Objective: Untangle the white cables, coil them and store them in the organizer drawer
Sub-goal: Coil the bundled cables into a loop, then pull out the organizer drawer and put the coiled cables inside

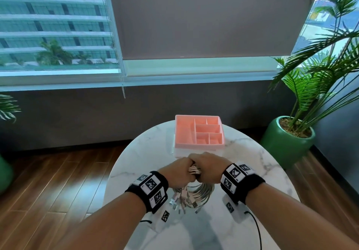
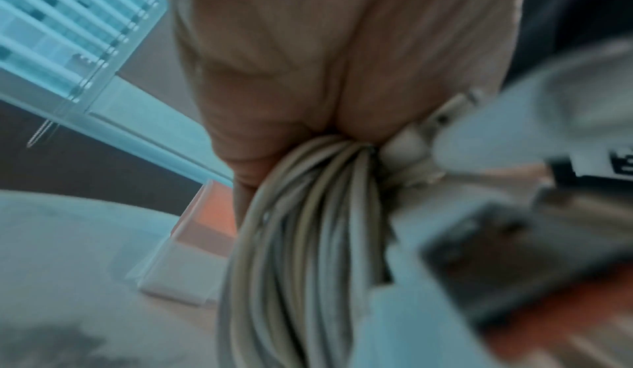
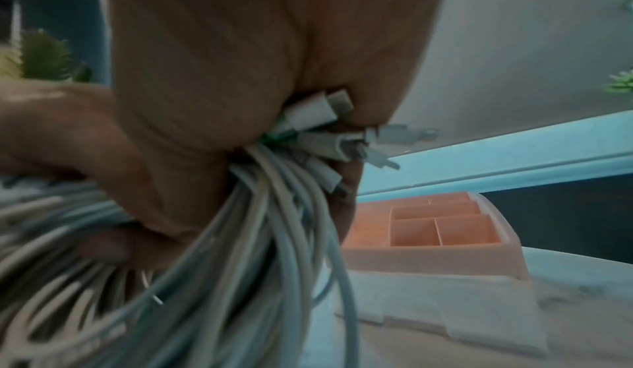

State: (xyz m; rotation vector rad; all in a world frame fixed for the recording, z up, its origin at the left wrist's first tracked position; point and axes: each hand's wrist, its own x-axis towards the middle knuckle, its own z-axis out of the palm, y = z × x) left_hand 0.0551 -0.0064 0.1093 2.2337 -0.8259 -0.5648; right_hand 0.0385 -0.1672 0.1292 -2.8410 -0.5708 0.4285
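Observation:
A thick bundle of white cables point(image 1: 196, 192) hangs in loops above the round marble table point(image 1: 136, 156). My left hand point(image 1: 177, 171) and right hand point(image 1: 206, 165) meet over it, both fists gripping the top of the bundle side by side. Cable strands point(image 2: 308, 225) drop from under my left palm in the left wrist view. In the right wrist view the cables point(image 3: 260, 233) fan down from my fist, with several white plug ends point(image 3: 318, 114) sticking out. The pink organizer point(image 1: 199, 131) with open top compartments stands just beyond my hands on its white drawer base point(image 1: 180, 151).
A green pot with a palm point(image 1: 287, 139) stands on the floor right of the table. Black wires point(image 1: 254, 222) run from my wrist bands. Behind the table are a dark wall, a window sill and a hanging blind chain point(image 1: 123, 86).

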